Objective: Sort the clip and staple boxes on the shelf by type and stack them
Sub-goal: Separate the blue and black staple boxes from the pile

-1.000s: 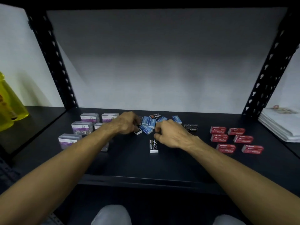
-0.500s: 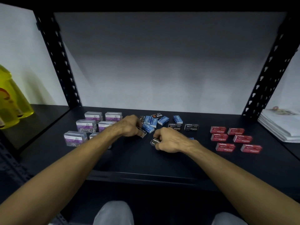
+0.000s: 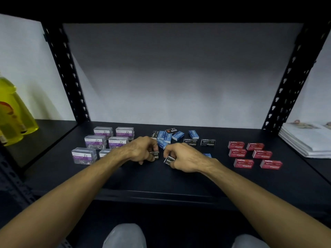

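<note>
My left hand [image 3: 141, 149] is closed on a small black staple box [image 3: 155, 155] at the middle of the dark shelf [image 3: 161, 183]. My right hand [image 3: 184, 156] grips another black staple box [image 3: 169, 159] just beside it. Behind the hands lies a loose heap of blue staple boxes [image 3: 168, 136]. Two black staple boxes [image 3: 199, 142] sit side by side to the right of the heap. Several clear paper clip boxes [image 3: 103, 140] with purple labels stand in rows at the left. Several red staple boxes [image 3: 254, 154] lie in rows at the right.
Yellow bottles [image 3: 12, 113] stand on the neighbouring shelf at far left. A stack of white papers [image 3: 304, 138] lies at far right. Black perforated posts [image 3: 68, 76] frame the bay. One blue box [image 3: 207, 155] peeks out behind my right wrist.
Both hands drew back from the blue heap toward me. My right hand took up the black box that lay on the shelf; my left hand now shows a black box in its fingers.
</note>
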A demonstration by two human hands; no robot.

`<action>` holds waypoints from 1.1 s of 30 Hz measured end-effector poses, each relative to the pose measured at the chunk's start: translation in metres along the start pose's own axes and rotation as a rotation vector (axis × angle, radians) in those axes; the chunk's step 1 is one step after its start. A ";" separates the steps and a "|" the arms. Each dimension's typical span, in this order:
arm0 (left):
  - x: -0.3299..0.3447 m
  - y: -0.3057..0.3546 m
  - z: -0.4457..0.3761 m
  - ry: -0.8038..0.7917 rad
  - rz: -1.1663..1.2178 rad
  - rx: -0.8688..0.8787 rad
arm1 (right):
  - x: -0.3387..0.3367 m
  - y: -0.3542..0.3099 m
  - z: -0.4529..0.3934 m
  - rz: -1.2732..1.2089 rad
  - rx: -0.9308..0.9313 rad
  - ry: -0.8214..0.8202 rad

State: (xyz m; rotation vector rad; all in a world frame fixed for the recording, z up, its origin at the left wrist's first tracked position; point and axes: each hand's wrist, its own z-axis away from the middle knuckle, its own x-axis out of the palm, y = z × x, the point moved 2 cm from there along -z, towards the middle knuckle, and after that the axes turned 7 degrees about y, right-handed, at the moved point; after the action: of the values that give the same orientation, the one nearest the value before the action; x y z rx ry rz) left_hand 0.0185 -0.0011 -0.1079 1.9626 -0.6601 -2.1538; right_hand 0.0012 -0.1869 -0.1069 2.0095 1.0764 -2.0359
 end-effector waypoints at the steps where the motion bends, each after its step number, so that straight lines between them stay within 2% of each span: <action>1: 0.000 0.000 0.000 0.008 -0.003 0.004 | -0.002 0.000 0.000 -0.048 0.017 0.028; 5: -0.001 0.002 -0.001 0.030 0.011 0.015 | -0.009 0.005 0.005 -0.184 0.063 0.122; 7: -0.001 0.003 -0.001 0.029 -0.004 0.025 | -0.009 0.008 0.010 -0.125 0.047 0.108; 13: 0.001 0.004 0.000 0.039 -0.060 0.049 | -0.013 0.016 0.021 0.298 0.008 0.060; 16: 0.002 0.006 -0.001 0.054 -0.076 0.047 | -0.014 0.022 0.025 0.235 0.046 0.053; 19: 0.004 0.013 -0.006 0.072 -0.038 0.053 | -0.028 0.033 0.026 0.197 0.083 0.136; 25: 0.006 0.047 -0.024 0.144 0.005 0.136 | -0.070 0.067 0.028 0.289 0.195 0.255; 33: 0.029 0.086 -0.053 0.190 0.022 0.221 | -0.075 0.088 0.029 0.380 0.209 0.198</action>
State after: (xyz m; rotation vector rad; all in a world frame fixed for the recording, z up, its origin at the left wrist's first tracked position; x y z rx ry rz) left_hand 0.0515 -0.1009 -0.1009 2.2224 -0.9137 -1.9200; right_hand 0.0325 -0.2988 -0.0785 2.3375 0.4641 -1.8436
